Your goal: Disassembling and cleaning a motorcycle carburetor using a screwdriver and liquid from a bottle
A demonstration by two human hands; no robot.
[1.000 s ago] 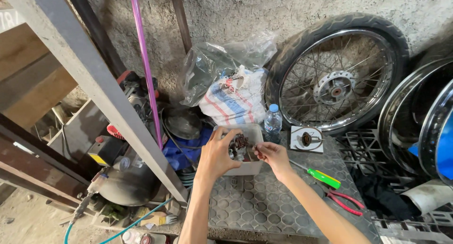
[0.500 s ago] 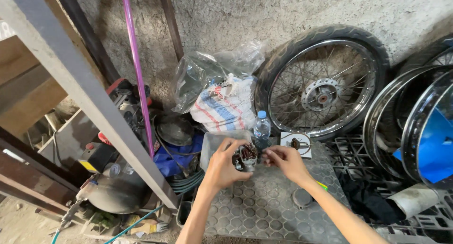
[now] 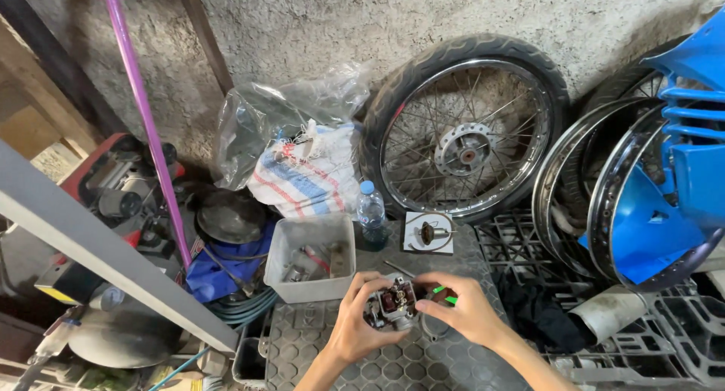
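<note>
Both my hands hold a small metal engine part [image 3: 394,306], a carburetor-like block with brass bits, over a grey hex-patterned mat [image 3: 408,361]. My left hand [image 3: 361,324] cups it from the left and below. My right hand [image 3: 462,309] pinches its right side with thumb and fingers. A green-handled screwdriver [image 3: 444,293] lies on the mat, mostly hidden behind my right hand. A clear plastic tub [image 3: 311,256] with small parts sits just beyond my left hand.
A spoked motorcycle wheel [image 3: 464,130] leans on the rough wall. Chrome rims [image 3: 596,202] and a blue panel [image 3: 683,157] stand at right. A water bottle [image 3: 370,213], a white tile with a small part [image 3: 428,232], plastic bags [image 3: 302,149], a purple pipe [image 3: 143,111] and a grey beam [image 3: 106,262] crowd around.
My hands have lifted the metal part out of the tub area and brought it nearer over the mat. The view has shifted right, bringing the blue panel in.
</note>
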